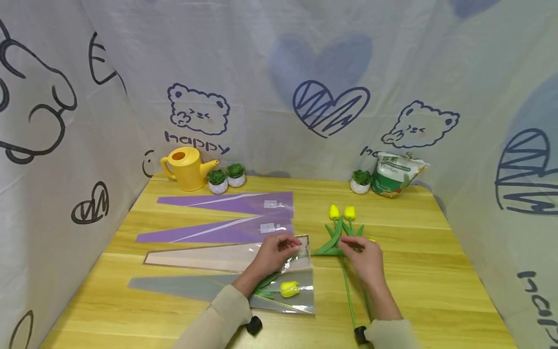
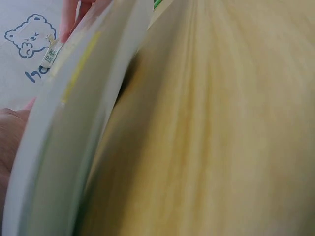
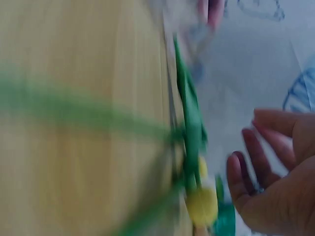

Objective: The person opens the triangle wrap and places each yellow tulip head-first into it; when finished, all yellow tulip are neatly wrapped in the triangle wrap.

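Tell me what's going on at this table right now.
A person is working with artificial yellow tulips and wrapping sleeves. The left hand pinches the open edge of a clear sleeve on the wooden table; another sleeve nearby already holds one tulip. The right hand rests on the loose tulips beside it, fingers relaxed.

Clear flower sleeve (image 1: 301,259), wide end lifted, lower centre of frame, 1 yellow tulip (image 1: 289,289) tucked inside it. 2 yellow tulips (image 1: 341,213) with green stems flat just right, heads pointing up-frame.
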`<state>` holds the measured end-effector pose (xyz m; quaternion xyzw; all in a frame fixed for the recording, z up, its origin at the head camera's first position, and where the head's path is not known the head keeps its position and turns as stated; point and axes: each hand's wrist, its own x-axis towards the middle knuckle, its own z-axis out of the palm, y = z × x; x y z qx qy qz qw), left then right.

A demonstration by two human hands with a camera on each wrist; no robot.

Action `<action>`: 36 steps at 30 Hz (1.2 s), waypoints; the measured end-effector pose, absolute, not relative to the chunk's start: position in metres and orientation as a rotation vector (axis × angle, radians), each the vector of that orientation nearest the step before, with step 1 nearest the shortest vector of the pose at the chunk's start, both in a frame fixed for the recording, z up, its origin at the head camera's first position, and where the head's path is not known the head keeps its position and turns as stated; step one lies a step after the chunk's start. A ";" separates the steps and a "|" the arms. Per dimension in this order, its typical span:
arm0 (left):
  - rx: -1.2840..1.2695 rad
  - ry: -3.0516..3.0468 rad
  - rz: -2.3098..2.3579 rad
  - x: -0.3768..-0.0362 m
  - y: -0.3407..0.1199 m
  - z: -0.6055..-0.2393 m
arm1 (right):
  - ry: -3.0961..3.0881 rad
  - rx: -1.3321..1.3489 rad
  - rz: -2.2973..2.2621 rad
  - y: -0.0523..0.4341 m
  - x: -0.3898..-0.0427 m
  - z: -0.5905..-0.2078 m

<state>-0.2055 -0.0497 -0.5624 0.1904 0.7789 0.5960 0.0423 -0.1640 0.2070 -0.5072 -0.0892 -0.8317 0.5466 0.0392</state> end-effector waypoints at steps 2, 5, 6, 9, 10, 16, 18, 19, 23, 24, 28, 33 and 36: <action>0.592 2.386 1.817 -0.206 -0.050 -0.563 | -2.613 -0.199 1.519 0.224 -0.165 -0.504; 0.594 2.385 1.812 -0.206 -0.051 -0.563 | -2.653 -0.098 1.406 0.247 -0.168 -0.503; 0.594 2.386 1.811 -0.206 -0.051 -0.564 | -2.665 -0.068 1.373 0.252 -0.169 -0.503; 0.586 2.390 1.803 -0.206 -0.051 -0.564 | -2.698 0.022 1.295 0.266 -0.176 -0.505; 0.586 2.392 1.802 -0.207 -0.051 -0.565 | -2.712 0.051 1.274 0.269 -0.178 -0.507; 0.615 2.384 1.821 -0.205 -0.051 -0.568 | -2.803 0.216 1.177 0.277 -0.191 -0.519; 0.629 2.383 1.827 -0.205 -0.051 -0.568 | -2.836 0.244 1.159 0.277 -0.194 -0.523; 0.636 2.386 1.828 -0.206 -0.051 -0.568 | -2.852 0.257 1.145 0.277 -0.195 -0.524; 0.627 2.383 1.823 -0.206 -0.050 -0.567 | -2.909 0.279 1.112 0.278 -0.199 -0.529; 0.623 2.381 1.822 -0.205 -0.050 -0.566 | -2.920 0.278 1.104 0.279 -0.199 -0.530; 0.601 2.372 1.817 -0.205 -0.050 -0.566 | -2.952 0.298 1.052 0.278 -0.200 -0.534; 0.593 2.367 1.825 -0.205 -0.051 -0.566 | -2.968 0.337 0.989 0.275 -0.201 -0.532; 0.587 2.375 1.813 -0.205 -0.051 -0.566 | -2.966 0.373 0.980 0.274 -0.202 -0.530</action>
